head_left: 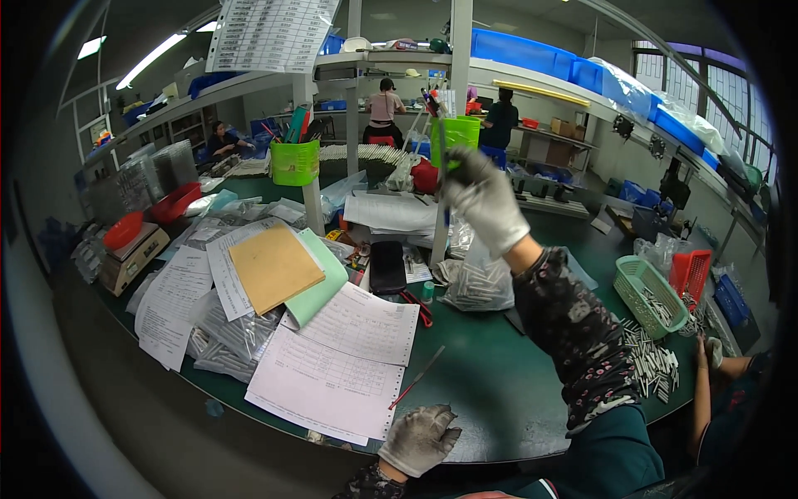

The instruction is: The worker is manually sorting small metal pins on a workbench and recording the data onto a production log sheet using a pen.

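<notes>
My left hand (pixel 421 441), in a grey-white glove with dark-stained fingertips, lies on the near table edge, fingers loosely apart and holding nothing. Beside it are printed forms (pixel 332 374) and a thin pen (pixel 416 380) with a red lower part. My right hand (pixel 485 200), also gloved, is raised across the table in front of a bright green pen holder (pixel 460 135) on the shelf post. Its fingers are curled and motion-blurred. A slender greyish thing seems to stand up from them; I cannot make out what it is.
A brown envelope (pixel 276 264) lies on papers at left, by bagged metal tubes (pixel 224 337) and a scale (pixel 133 258). Another tube bag (pixel 478 283) stands mid-table. At right are a green basket (pixel 652 295), loose metal tubes (pixel 652 362) and a co-worker's hands (pixel 713 353).
</notes>
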Motion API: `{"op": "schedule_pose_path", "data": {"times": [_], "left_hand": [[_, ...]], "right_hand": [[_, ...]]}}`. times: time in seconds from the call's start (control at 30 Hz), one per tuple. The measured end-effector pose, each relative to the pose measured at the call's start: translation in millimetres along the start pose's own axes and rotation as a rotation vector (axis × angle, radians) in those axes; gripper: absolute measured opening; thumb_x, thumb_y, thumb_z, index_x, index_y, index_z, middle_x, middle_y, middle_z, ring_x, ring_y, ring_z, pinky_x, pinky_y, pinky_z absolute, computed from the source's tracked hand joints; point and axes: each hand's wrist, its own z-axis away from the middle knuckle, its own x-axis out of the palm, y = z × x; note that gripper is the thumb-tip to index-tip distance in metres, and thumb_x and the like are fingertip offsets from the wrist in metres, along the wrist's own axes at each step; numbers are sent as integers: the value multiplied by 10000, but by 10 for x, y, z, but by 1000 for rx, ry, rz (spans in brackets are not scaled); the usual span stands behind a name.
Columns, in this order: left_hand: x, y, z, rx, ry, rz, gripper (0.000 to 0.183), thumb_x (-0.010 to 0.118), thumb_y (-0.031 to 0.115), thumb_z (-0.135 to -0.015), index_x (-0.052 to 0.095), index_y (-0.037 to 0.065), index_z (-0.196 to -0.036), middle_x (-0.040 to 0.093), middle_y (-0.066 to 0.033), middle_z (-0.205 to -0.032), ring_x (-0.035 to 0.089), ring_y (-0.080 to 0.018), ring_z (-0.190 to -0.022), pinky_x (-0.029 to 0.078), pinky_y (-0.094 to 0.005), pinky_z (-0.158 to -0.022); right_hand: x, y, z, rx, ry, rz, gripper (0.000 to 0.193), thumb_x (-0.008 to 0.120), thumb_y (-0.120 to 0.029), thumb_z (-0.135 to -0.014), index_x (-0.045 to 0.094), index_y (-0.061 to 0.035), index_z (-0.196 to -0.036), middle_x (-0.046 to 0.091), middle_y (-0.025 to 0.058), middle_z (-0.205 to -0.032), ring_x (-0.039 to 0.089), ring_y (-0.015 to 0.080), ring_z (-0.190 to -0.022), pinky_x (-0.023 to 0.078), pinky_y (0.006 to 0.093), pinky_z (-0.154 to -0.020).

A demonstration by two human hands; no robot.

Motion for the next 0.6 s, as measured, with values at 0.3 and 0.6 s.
{"op": "schedule_pose_path", "data": {"times": [0.3, 0.6], "left_hand": [[-38, 54, 17, -18, 22, 1, 217, 652, 197, -780, 634, 28, -915, 639, -115, -968, 621, -293, -841, 517, -375, -746], [0, 66, -12, -80, -58, 58, 242, 635, 172, -787, 574, 39, -979, 608, -127, -946, 592, -315, -886, 501, -406, -738]], "right_hand": [[-683, 132, -1273, -42, 617, 468, 234, 635, -75, -788, 615, -38, -1018, 658, 52, -830, 602, 120, -723, 489, 248, -656], [-954, 65, -878, 84, 340, 659, 419, 662, -390, -805, 668, -27, -1013, 681, 123, -838, 645, 162, -749, 489, 277, -724]]}}
